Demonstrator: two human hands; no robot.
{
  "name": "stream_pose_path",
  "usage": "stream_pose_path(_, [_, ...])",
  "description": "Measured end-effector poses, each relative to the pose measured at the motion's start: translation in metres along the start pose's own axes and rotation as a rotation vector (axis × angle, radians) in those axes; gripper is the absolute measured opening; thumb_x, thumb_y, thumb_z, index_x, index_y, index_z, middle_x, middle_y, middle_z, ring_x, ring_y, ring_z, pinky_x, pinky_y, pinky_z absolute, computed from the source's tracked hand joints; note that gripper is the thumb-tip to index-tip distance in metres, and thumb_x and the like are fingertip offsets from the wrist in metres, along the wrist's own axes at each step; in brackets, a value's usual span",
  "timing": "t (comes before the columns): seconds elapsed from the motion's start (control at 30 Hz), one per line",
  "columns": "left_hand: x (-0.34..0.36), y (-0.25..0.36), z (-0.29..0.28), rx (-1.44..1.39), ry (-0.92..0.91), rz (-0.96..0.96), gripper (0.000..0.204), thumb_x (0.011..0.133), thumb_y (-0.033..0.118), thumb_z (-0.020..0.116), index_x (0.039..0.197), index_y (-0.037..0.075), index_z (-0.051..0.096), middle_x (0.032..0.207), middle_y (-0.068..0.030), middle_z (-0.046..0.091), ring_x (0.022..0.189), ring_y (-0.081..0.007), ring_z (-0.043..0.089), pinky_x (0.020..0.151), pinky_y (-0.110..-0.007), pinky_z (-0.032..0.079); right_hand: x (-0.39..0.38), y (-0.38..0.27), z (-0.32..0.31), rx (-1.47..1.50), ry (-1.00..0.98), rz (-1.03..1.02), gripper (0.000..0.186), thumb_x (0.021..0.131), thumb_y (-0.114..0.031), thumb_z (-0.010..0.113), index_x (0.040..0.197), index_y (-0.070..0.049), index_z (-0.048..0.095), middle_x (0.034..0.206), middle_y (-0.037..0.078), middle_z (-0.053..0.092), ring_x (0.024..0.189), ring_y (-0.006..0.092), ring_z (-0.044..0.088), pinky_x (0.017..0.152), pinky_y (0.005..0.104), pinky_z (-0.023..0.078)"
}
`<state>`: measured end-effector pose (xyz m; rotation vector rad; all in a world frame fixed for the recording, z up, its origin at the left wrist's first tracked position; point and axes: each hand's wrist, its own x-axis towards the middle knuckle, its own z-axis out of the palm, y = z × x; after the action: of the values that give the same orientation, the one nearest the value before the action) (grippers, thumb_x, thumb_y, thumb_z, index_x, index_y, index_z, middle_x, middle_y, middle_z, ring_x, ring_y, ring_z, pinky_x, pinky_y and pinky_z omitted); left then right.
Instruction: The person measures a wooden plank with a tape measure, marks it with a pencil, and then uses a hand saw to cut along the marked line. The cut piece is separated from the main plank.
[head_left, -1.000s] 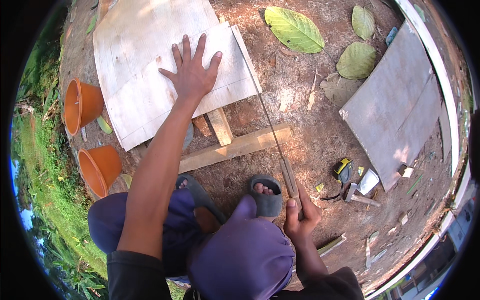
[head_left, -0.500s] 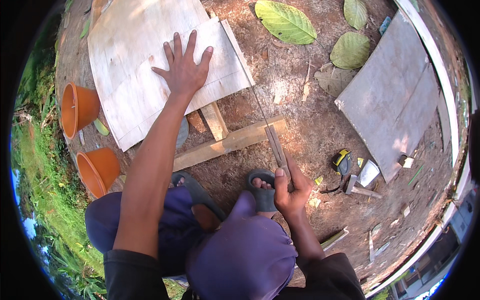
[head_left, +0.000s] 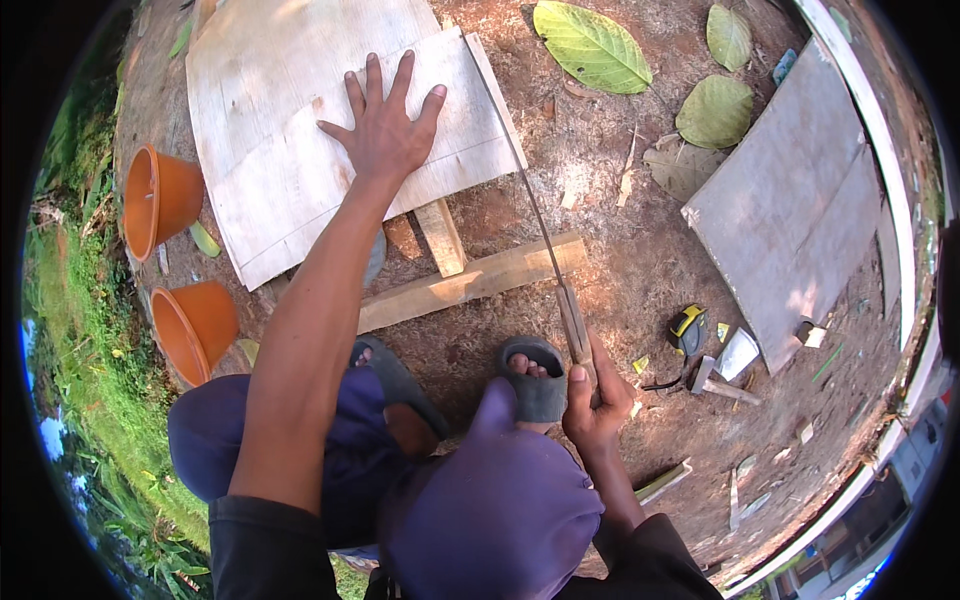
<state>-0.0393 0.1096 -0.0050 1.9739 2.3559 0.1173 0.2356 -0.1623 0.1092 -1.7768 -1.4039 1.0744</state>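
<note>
My left hand (head_left: 390, 135) lies flat with spread fingers on a pale plywood sheet (head_left: 270, 110), near its right end. My right hand (head_left: 598, 400) is closed around the wooden handle of a handsaw (head_left: 575, 330). The thin saw blade (head_left: 540, 220) runs up from the handle to the sheet's right edge, where a narrow strip (head_left: 495, 100) lies along the cut. A faint pencil line crosses the sheet near its lower edge. Beneath the sheet, a wooden beam (head_left: 480, 285) and a shorter batten (head_left: 440, 237) show.
Two orange plastic pots (head_left: 160, 203) lie tipped at the left. On the right are a grey board (head_left: 790, 200), a yellow-black tape measure (head_left: 688, 328) and a hammer (head_left: 720, 385). Large leaves (head_left: 595, 47) lie on the dirt ahead. My sandalled feet (head_left: 533, 378) are just below the beam.
My right hand has drawn the saw back toward me, and more blade shows below the sheet. My left hand stays flat on the plywood. The whole view has shifted slightly.
</note>
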Motion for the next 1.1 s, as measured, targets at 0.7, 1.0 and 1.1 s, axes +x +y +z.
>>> stream_pose_path(0.7, [0.001, -0.002, 0.001, 0.004, 0.007, 0.002, 0.077, 0.098, 0.076, 0.039, 0.164, 0.036, 0.032, 0.175, -0.0089, 0.016, 0.161, -0.0395, 0.007, 0.114, -0.086, 0.000, -0.009, -0.003, -0.012, 0.013, 0.007, 0.045, 0.045, 0.096, -0.014, 0.064, 0.134, 0.010, 0.064, 0.081, 0.019, 0.074, 0.069, 0.0246, 0.075, 0.064, 0.0344, 0.056])
stream_pose_path(1.0, [-0.001, -0.007, 0.000, 0.002, 0.013, -0.001, 0.078, 0.098, 0.077, 0.038, 0.164, 0.037, 0.032, 0.175, -0.0087, 0.015, 0.161, -0.0390, 0.006, 0.113, -0.086, -0.001, -0.054, 0.001, -0.044, -0.040, -0.036, -0.023, 0.045, 0.097, -0.014, 0.064, 0.137, 0.008, 0.062, 0.084, 0.019, 0.074, 0.072, 0.0250, 0.075, 0.065, 0.0335, 0.057])
stream_pose_path(1.1, [-0.001, -0.001, 0.004, 0.021, 0.054, 0.020, 0.075, 0.099, 0.074, 0.044, 0.162, 0.035, 0.036, 0.174, -0.0088, 0.019, 0.160, -0.0389, 0.011, 0.113, -0.085, 0.003, -0.006, -0.003, -0.014, 0.010, -0.037, 0.042, 0.047, 0.097, -0.015, 0.063, 0.138, 0.009, 0.060, 0.088, 0.021, 0.075, 0.074, 0.0272, 0.076, 0.065, 0.0345, 0.057])
